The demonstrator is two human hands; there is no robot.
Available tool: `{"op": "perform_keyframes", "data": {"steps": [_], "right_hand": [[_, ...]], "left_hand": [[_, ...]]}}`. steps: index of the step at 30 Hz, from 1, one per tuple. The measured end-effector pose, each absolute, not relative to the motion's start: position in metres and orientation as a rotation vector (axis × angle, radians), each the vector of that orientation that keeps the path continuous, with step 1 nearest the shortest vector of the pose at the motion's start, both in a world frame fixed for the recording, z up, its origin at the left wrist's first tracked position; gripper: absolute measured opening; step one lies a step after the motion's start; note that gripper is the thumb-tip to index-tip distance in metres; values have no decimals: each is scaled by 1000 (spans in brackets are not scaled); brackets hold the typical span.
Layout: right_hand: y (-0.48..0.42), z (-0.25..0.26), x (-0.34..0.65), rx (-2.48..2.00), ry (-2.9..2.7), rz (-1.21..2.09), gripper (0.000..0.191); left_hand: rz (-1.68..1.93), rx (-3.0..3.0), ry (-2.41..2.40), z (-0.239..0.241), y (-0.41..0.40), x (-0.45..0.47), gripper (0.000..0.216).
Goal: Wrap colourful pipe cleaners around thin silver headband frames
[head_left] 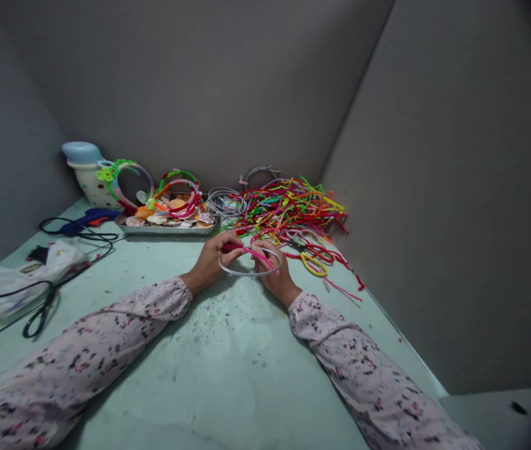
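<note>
My left hand (212, 261) is closed on a silver-grey wire ring (245, 274), pinching its far left side. A pink pipe cleaner (262, 257) is around the ring's far side near my left fingers, and its loose end reaches across the ring toward the right. My right hand (278, 278) is closed at the ring's right side, fingers against the ring and the pipe cleaner. Exactly which of the two the right fingertips press on is hard to see. Just right of that hand lie scissors (313, 264) with a yellow handle loop and a red one.
Behind my hands stands a metal tray (169, 230) of shells and wrapped headbands. A tangled pile of coloured pipe cleaners (293, 206) and a coil of wire (226, 202) lie beside it. To the left are a tumbler (88, 177), black cable (52, 294) and plastic bag (17, 284).
</note>
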State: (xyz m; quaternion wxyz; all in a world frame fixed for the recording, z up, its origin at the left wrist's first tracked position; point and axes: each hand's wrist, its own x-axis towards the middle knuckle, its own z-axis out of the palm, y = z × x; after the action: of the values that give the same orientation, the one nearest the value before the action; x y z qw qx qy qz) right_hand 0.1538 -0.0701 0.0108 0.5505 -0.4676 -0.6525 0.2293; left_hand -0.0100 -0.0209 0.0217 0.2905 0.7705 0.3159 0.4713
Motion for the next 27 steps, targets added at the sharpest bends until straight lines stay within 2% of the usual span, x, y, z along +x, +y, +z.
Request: {"op": "perform_keyframes", "data": {"steps": [27], "right_hand": [[-64,3,153,-1106,-1510,540,20]], "left_hand": [[1193,1936,912,20,-21,-8,19]]}}
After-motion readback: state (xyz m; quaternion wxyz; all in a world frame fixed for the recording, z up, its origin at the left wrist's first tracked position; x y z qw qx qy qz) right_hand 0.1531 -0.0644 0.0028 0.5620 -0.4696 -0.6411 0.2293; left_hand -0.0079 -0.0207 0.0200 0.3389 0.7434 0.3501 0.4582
